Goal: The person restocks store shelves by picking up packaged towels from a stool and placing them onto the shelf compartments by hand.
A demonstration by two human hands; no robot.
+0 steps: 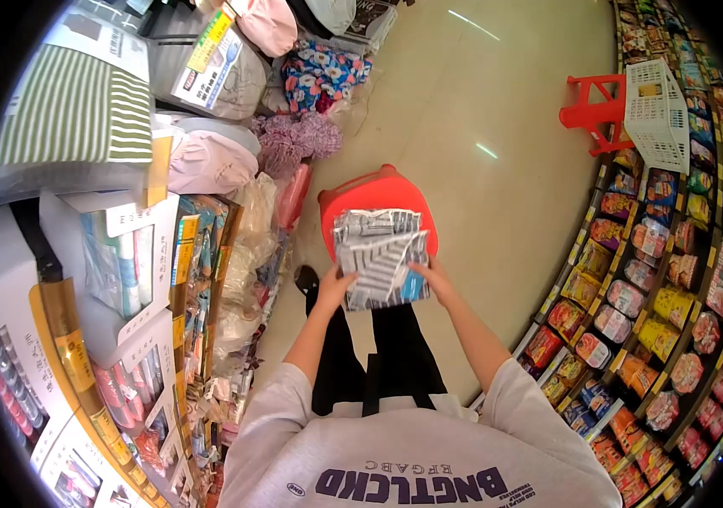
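Between my two hands is a plastic-wrapped package of grey-and-white striped fabric (378,267) with a small blue label near its right edge. My left hand (336,286) grips its left side, fingers mostly hidden at the edge. On the opposite side, my right hand (436,281) is closed on the edge beside the label. A similar grey patterned package (376,222) shows just beyond it, over a red stool (395,188), and is partly covered by the held one.
Shelves of packaged textiles (73,127) and hanging hats (209,157) line my left. To the right run racks of bagged snacks and instant noodles (607,279). Farther ahead, a white plastic basket (656,118) stands by a second red stool (592,112). Tiled floor (497,195) lies between.
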